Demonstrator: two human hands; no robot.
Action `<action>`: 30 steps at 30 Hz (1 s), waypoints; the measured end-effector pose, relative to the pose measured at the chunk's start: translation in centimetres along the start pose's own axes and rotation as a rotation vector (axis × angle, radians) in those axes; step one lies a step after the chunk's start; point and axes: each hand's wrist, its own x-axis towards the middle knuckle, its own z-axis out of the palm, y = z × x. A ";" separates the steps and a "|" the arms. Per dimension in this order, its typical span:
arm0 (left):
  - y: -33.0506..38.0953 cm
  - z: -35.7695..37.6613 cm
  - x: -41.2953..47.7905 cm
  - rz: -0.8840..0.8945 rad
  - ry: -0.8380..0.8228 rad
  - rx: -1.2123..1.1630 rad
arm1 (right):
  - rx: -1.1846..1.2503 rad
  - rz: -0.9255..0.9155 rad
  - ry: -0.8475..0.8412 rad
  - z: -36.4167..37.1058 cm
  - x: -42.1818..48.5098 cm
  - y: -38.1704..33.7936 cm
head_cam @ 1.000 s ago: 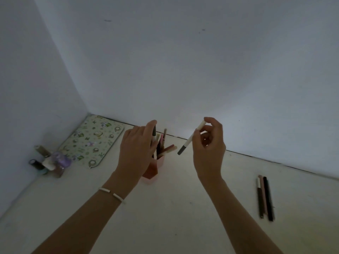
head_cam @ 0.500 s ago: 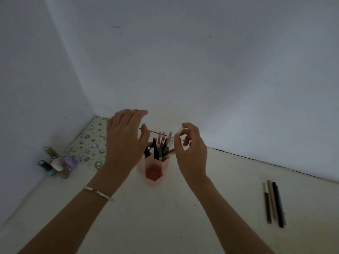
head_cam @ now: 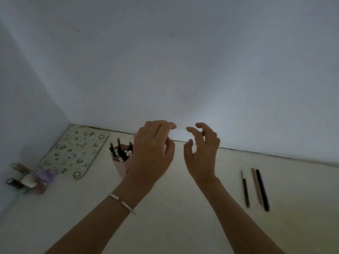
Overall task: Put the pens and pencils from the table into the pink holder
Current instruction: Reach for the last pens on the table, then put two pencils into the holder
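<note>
A: Hands?
B: I log the left hand [head_cam: 152, 153] raised, fingers loosely curled, holding nothing; right hand [head_cam: 201, 154] likewise empty and relaxed; the two near each other, not touching.
A: Holder?
B: Pink holder [head_cam: 120, 168] upright on the table [head_cam: 183, 208], partly hidden behind the left hand; stored pens [head_cam: 121, 154] stand inside; three loose pens [head_cam: 262, 190] lie side by side, well to the right.

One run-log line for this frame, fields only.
left hand: empty, partly hiding pink holder | right hand: empty, fingers loosely curled | three pens: lying on table, right side
</note>
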 end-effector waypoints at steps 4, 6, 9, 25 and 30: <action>7.5 6.5 0.1 0.004 -0.181 -0.171 | -0.102 0.195 0.160 -6.3 1.8 5.8; 10.9 10.2 -0.8 -0.081 -0.391 -0.171 | -0.155 0.290 0.226 -9.3 1.5 8.7; 14.3 15.9 -3.4 -0.220 -0.684 -0.117 | -0.187 0.393 0.280 -12.8 -0.2 11.9; 15.3 21.4 -5.0 -0.413 -0.919 -0.176 | -0.280 0.608 0.218 -16.4 -6.6 19.9; 13.6 17.9 -1.6 -0.530 -0.729 -0.398 | -0.501 0.720 -0.305 -13.4 -7.1 21.6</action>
